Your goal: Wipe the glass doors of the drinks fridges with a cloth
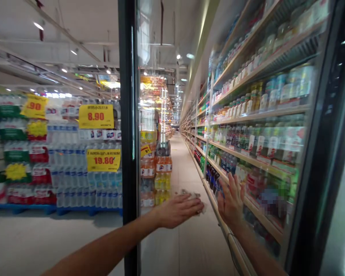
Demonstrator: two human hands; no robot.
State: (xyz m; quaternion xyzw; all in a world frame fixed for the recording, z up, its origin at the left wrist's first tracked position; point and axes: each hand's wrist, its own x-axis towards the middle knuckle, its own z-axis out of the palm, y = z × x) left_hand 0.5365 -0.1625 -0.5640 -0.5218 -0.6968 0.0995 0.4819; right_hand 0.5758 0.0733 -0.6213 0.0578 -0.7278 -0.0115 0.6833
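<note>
My left hand (176, 210) reaches forward with its fingers laid over a small crumpled cloth (190, 194), pressing it against the glass door (161, 57) of a drinks cooler. The door has a black frame (128, 153) on its left edge. My right hand (231, 200) is raised beside the left one, fingers spread and pointing up, palm towards the glass in front of the cooler shelves (258, 115). It holds nothing. The two hands are a short way apart and do not touch.
The shelves on the right carry several rows of bottles and cans. A long aisle (184, 161) runs straight ahead. On the left stand stacked packs of bottled water (74, 180) with yellow price signs (96, 116). A dark cooler frame (324, 153) stands at far right.
</note>
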